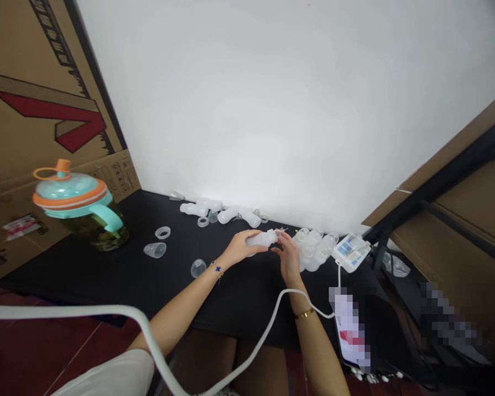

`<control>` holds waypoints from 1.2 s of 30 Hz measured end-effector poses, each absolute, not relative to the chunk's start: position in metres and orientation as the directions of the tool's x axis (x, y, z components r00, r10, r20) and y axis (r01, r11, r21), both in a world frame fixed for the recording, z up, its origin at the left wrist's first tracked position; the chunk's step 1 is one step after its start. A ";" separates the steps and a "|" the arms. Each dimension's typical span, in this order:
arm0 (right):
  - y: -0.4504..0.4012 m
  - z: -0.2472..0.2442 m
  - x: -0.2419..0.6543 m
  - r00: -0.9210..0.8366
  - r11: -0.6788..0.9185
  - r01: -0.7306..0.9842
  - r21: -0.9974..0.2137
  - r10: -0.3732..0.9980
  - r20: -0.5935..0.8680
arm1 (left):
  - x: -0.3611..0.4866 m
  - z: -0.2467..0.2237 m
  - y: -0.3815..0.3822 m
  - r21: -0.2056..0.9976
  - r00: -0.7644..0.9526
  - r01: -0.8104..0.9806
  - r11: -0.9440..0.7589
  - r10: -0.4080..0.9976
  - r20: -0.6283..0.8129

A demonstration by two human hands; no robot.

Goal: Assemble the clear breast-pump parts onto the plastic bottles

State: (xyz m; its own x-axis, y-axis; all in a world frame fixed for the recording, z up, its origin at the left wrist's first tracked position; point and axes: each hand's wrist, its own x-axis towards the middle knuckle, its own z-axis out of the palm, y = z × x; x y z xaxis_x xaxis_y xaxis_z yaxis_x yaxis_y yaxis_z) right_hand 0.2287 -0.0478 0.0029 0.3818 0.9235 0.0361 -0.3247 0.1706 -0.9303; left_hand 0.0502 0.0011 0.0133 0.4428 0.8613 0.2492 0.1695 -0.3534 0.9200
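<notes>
Tilted on its side above the black table, a frosted white baby bottle (262, 240) is wrapped in the fingers of my left hand (240, 247). Its neck points right. There my right hand (287, 256) closes its fingers at a small clear part on the bottle's mouth, too small to make out. Just right of that hand lie several frosted bottles with clear tops (319, 250). Near my left forearm rests a clear dome cap (198, 268). Further left are another clear cap (155, 250) and a white ring (162, 232).
Several white bottles (196, 209), with rings and clear caps, lie along the white wall (247, 110). A large teal-lidded jug (80, 203) stands left. At right are a white device (350, 252) and a phone (352, 330). A white cable (140, 319) crosses in front.
</notes>
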 end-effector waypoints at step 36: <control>-0.049 0.004 0.225 0.387 0.190 -0.295 -0.936 0.920 0.065 | 0.049 0.016 0.000 0.913 0.433 0.186 -0.363 0.864 0.256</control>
State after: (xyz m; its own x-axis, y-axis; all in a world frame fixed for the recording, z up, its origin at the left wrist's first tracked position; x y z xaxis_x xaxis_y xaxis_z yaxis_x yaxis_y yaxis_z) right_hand 0.2255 -0.0487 0.0036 0.3867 0.9199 0.0654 -0.2946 0.1905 -0.9364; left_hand 0.0494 0.0004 0.0155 0.4329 0.8644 0.2558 0.1864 -0.3635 0.9128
